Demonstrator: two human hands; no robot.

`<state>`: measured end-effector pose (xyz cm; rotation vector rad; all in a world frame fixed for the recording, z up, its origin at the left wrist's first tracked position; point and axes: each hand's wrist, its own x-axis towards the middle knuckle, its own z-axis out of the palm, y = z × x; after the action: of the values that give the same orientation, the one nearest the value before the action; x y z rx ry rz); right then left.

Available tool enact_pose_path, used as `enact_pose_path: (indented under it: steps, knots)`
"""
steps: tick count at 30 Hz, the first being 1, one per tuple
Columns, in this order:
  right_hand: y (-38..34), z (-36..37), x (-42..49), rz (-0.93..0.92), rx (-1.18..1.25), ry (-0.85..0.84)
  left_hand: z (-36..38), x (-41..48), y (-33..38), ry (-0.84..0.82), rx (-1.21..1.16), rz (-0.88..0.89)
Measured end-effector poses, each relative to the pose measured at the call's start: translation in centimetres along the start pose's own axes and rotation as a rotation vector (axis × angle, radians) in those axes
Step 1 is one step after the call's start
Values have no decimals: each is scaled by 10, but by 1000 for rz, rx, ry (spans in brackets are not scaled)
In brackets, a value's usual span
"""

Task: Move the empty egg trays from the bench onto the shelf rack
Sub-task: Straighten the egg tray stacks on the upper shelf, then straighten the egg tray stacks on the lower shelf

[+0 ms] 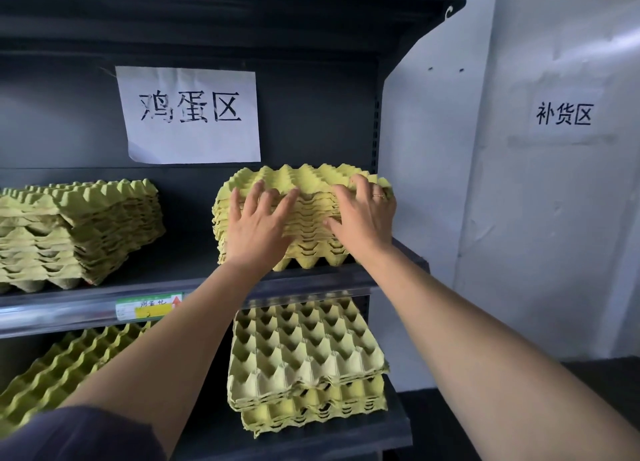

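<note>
A stack of yellow-green egg trays (304, 180) stands at the right end of the middle shelf (311, 280) of the dark shelf rack. My left hand (258, 225) lies flat against the stack's front left side, fingers spread. My right hand (363, 218), with a ring on one finger, presses the front right side, fingers spread over the top edge. Neither hand wraps around a tray. The stack's lower front is partly hidden behind my hands.
Another tray stack (79, 232) fills the shelf's left end. On the lower shelf sit a stack (304, 356) below my hands and tilted trays (62, 367) at left. A paper sign (188, 114) hangs on the rack's back. A white wall (519, 218) stands right.
</note>
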<state>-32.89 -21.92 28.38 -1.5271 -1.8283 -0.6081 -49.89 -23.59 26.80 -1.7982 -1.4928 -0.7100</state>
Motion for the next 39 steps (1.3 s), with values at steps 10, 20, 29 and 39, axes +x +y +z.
enact_pose_path:
  steps: [10,20,29,39]
  knots:
    - [21,-12,-3,-158,78,-13,-26,4,27,18,-61,-88]
    - [34,5,-57,-465,261,106,-25,-49,53,36,-59,84]
    - [28,25,-107,-544,340,-229,3,-116,55,-110,-113,222]
    - [15,85,-158,-481,260,-593,56,-190,32,-455,-194,59]
